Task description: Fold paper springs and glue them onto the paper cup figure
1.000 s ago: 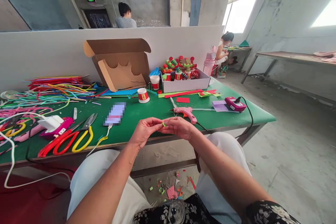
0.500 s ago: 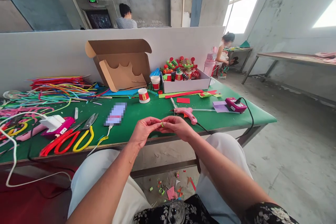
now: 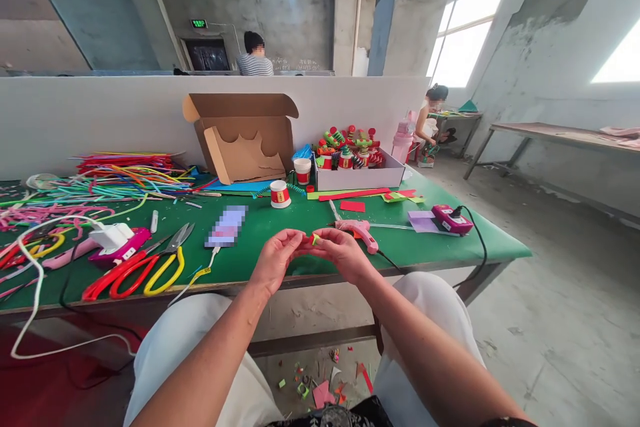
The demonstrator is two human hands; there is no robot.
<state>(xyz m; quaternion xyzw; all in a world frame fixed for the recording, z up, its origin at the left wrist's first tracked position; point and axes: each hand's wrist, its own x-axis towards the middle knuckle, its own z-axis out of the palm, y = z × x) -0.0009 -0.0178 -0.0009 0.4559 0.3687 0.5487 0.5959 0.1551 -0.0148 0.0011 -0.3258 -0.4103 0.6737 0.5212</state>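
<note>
My left hand (image 3: 277, 257) and my right hand (image 3: 342, 252) meet over the front edge of the green table, fingers pinched. Between the fingertips shows a small green and red piece (image 3: 315, 239), perhaps paper; its full shape is hidden. My right fingers are around its green part, and my left fingertips are at its red side. Just beyond my right hand lies a pink glue gun (image 3: 364, 235). Farther back stands a red and white paper cup (image 3: 280, 194) with coiled green strands at its sides.
Scissors with yellow handles (image 3: 167, 267), red-handled scissors (image 3: 113, 279) and a phone (image 3: 227, 227) lie at left. Behind are pipe cleaners (image 3: 130, 177), an open cardboard box (image 3: 245, 140) and a white box (image 3: 360, 177) of cup figures. A purple power strip (image 3: 451, 220) sits right. Two people are beyond.
My fingertips have parted slightly, so more of the green and red piece shows. The whole view has tipped up a little, and the table sits lower in it.
</note>
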